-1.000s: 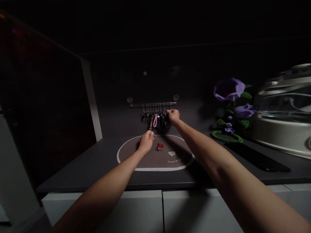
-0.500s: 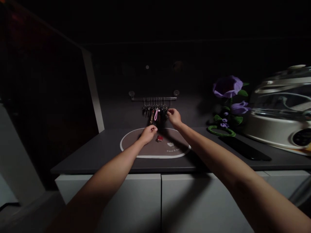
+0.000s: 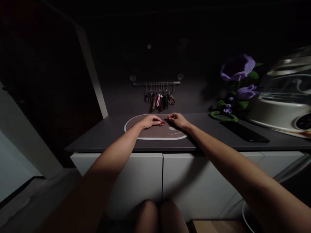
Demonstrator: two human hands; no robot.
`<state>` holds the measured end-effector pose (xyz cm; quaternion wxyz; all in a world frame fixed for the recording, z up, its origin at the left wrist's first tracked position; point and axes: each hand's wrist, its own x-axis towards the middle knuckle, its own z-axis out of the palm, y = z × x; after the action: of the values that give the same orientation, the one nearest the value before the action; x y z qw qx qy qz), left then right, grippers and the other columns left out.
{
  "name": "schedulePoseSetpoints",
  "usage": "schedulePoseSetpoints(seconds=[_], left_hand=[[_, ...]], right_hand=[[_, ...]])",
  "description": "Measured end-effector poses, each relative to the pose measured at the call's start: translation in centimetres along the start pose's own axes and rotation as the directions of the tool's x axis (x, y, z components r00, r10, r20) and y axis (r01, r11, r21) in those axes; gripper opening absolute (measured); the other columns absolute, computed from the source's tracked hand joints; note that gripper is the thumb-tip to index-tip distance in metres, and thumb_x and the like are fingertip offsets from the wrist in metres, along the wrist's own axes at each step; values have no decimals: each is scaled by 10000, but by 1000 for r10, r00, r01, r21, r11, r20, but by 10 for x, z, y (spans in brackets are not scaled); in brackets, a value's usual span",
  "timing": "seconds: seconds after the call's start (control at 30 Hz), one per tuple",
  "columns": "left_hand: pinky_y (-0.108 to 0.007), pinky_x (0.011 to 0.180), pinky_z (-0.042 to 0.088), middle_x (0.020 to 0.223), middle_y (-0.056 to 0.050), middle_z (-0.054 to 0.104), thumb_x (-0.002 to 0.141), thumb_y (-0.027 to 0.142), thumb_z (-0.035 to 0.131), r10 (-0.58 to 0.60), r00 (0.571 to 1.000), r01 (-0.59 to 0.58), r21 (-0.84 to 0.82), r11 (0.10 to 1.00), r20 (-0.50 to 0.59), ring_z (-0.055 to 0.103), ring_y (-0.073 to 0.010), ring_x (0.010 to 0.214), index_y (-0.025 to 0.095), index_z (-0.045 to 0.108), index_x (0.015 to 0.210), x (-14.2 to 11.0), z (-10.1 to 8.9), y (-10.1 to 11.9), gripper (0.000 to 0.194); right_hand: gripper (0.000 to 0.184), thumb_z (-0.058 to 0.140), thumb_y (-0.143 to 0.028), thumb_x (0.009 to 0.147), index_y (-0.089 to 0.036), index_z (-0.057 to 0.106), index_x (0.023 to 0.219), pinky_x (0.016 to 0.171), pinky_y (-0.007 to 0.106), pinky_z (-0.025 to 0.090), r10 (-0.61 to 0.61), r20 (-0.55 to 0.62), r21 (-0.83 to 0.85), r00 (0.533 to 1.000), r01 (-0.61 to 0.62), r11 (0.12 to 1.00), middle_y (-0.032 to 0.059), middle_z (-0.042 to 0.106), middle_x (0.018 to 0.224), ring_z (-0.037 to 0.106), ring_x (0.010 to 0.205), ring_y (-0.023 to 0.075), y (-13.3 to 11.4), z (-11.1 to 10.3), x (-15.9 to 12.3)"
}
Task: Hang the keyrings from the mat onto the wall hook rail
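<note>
Head view: I've got the left hand (image 3: 151, 121) on the mat, its fingertips (image 3: 159, 121) touching a small red fob (image 3: 162, 123), but I can't tell if it's pinched. Right hand (image 3: 178, 120) sits just beside the fob, fingers (image 3: 170, 117) loosely curled, hands nearly together. Fob lies near the top edge of the oval brown placemat (image 3: 155, 138) on the dark countertop (image 3: 102, 137), below a wall rail (image 3: 156, 83) of hanging keyrings (image 3: 159, 100).
</note>
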<state>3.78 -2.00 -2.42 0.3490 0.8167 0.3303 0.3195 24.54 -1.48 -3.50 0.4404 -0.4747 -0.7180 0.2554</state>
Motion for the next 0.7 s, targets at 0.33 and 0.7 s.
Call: schedulePoseSetpoints(seconds=[0.33,0.7], left_hand=[[-271,750,408,775,-55,664,654,287,627,71,995,-62,125,990,-65,561,-131,736,111,663,745,3,4,-3,202],[-264,711,395,727,-46,639,632,310,649,27,969,-51,-91,995,-245,527,-111,677,94,646,769,5,11,1,256]], right_hand=[[185,519,-253,726,-148,614,846,691,235,399,-53,22,-318,998,57,946,34,625,777,524,681,112,-19,3,-5],[183,539,-228,703,-166,623,853,729,270,395,-204,43,-327,978,207,922,43,632,809,521,712,146,-24,8,-5]])
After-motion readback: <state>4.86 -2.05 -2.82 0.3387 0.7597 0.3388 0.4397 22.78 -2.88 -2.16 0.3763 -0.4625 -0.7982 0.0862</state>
